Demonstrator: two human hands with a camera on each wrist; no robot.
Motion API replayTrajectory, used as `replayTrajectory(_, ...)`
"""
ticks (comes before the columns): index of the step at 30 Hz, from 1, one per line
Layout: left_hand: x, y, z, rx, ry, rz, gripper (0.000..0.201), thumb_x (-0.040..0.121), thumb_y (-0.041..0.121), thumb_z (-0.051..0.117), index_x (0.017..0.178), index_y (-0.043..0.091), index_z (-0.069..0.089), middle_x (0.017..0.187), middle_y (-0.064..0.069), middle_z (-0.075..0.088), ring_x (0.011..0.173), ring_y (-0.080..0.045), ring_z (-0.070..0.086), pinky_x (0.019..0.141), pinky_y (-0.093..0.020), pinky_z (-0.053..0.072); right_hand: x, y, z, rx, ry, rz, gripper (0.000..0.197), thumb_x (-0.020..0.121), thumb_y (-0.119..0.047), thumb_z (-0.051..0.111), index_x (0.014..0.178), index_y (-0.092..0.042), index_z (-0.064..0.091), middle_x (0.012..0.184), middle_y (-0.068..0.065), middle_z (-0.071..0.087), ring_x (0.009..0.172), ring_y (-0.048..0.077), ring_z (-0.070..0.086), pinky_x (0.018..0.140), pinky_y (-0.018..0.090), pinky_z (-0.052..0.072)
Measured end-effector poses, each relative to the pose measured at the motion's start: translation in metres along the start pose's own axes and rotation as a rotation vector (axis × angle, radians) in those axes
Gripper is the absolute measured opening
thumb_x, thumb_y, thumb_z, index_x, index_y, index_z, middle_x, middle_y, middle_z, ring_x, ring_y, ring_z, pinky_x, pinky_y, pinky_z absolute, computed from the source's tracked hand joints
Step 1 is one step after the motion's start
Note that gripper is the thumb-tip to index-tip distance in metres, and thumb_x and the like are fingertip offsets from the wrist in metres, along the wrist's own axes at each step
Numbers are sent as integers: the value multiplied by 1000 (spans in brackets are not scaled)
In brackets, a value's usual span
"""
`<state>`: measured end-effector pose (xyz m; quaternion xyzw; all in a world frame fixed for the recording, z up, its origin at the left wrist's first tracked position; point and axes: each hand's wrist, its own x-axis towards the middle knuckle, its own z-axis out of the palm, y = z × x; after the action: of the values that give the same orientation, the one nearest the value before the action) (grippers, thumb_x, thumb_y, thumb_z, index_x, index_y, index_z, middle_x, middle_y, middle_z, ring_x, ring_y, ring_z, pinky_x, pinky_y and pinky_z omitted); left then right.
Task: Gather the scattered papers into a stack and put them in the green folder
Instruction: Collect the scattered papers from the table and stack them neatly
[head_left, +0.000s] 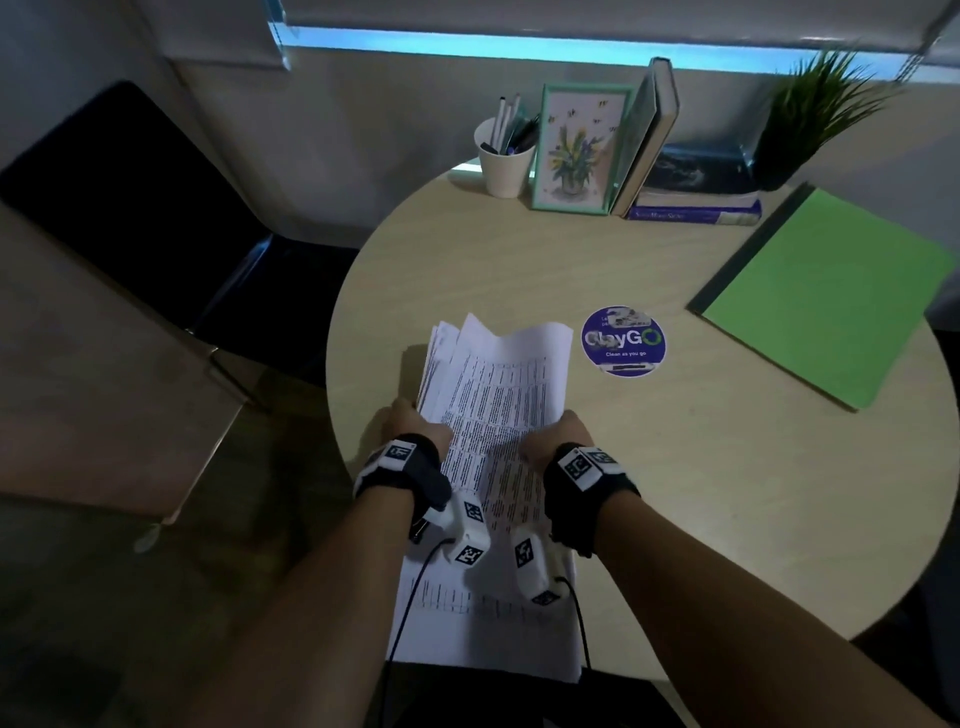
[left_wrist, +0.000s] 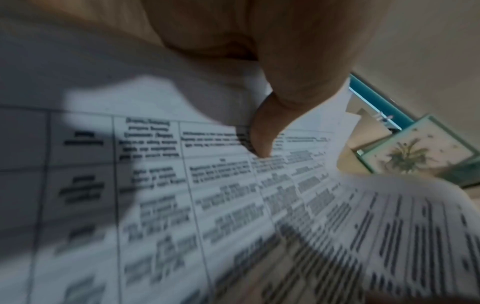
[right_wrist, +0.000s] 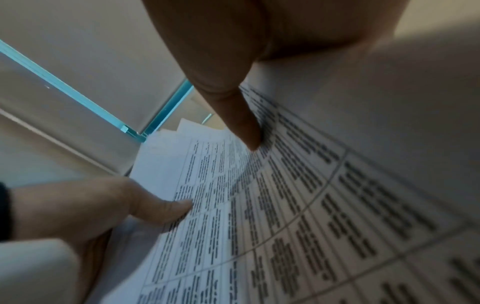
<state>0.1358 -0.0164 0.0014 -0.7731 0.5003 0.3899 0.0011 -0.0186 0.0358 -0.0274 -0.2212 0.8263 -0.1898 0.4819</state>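
Note:
A stack of printed papers (head_left: 498, 405) is held between both hands over the near edge of the round table (head_left: 467, 260), its far corners fanned and uneven. My left hand (head_left: 413, 426) grips the stack's left edge, thumb on the top sheet (left_wrist: 259, 133). My right hand (head_left: 558, 434) grips the right edge, thumb pressed on the print (right_wrist: 244, 127). In the right wrist view the left hand (right_wrist: 103, 207) shows at the stack's far side. The papers (left_wrist: 233, 205) fill the left wrist view. The green folder (head_left: 826, 301) lies shut at the table's right.
At the table's back stand a white pen cup (head_left: 504, 156), a framed flower picture (head_left: 576, 150), books (head_left: 691, 192) and a plant (head_left: 815, 114). A round purple sticker (head_left: 622, 340) lies mid-table. A dark chair (head_left: 156, 218) stands to the left.

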Motion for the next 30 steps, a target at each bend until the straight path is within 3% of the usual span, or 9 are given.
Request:
replayTrajectory(3,-2,7,-8,-156,-36,15,73,90,23,66,149,7,26,147,-11,41,126,-30,47,96,-35,40,3,4,-10,180,48,5,43,78,-14,70,111,-9,43,92,10,58,78,29,60,71,38,55)
replayTrajectory(6,2,10,-24,-299,-84,99,57,88,19,69,137,5,43,136,-10,53,122,-28,51,90,-29,38,8,4,-38,502,6,27,51,58,-10,86,104,-2,65,90,16,70,80,34,67,77,45,57)
replayTrajectory(8,7,19,-35,-374,-81,190,48,86,18,72,128,5,52,127,-10,60,111,-26,56,87,-27,38,16,-3,-55,623,-11,-54,47,45,-14,91,88,-9,75,89,14,74,85,37,69,85,52,55)
replayTrajectory(12,1,62,-60,-505,11,395,35,86,15,71,117,2,61,105,-5,64,99,-21,59,82,-26,41,-3,-50,-94,685,74,-311,20,66,-8,84,78,-20,73,88,8,74,87,33,69,85,48,56)
replayTrajectory(16,-16,113,-82,-615,123,587,29,88,12,67,115,3,60,101,-3,61,89,-16,56,76,-21,40,-31,-100,-126,699,158,-553,20,81,-7,71,98,-18,68,95,3,71,92,25,67,82,42,54)
replayTrajectory(19,-23,139,-92,-706,167,646,30,88,12,67,115,3,60,100,-4,62,88,-15,57,75,-19,42,-43,-117,-138,705,215,-650,21,86,-4,62,100,-19,64,97,-1,69,94,20,64,81,40,53)
replayTrajectory(25,-21,130,-80,-691,140,647,29,85,11,71,112,6,64,96,3,64,84,-11,60,51,-5,42,-42,-99,-139,668,225,-663,23,86,-7,65,103,-23,63,98,-5,69,93,16,64,80,36,52)
replayTrajectory(28,-17,114,-61,-671,83,613,32,78,13,78,106,7,65,95,-1,68,79,-10,63,65,-15,48,-28,-76,-123,558,212,-577,25,83,-14,73,105,-16,62,98,1,68,92,22,64,84,38,52)
replayTrajectory(30,-14,111,-53,-686,78,604,32,78,14,78,107,7,66,97,-2,68,86,-15,64,76,-22,48,-21,-69,-115,512,241,-536,24,82,-18,74,104,-15,65,97,4,69,93,26,65,87,44,54)
